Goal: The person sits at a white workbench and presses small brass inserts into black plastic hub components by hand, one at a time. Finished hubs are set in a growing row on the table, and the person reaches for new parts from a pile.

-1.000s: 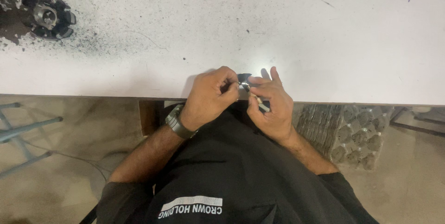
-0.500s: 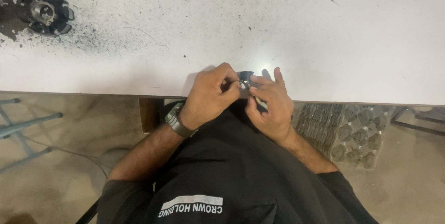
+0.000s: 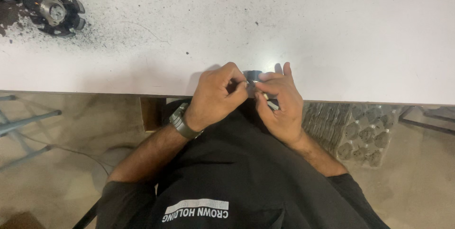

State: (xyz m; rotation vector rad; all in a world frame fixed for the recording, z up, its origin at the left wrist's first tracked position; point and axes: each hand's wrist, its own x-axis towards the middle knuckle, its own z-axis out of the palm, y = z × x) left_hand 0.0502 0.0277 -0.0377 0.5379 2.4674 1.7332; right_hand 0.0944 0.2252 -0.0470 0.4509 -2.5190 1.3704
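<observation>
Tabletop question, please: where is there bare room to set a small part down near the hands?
The white table is bare right of the right hand and between the hands and the dark wheel-like part. It is crowded where the left hand and right hand pinch the small dark part, and sooty around the wheel.

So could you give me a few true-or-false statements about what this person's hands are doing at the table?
1. Both hands meet at the near edge of the white table. True.
2. The left hand and right hand pinch a small dark part between them. True.
3. The wheel-like black and metal part lies right beside the hands. False: it sits far off at the table's far left corner.
4. The left wrist is bare. False: it wears a wristwatch.
</observation>
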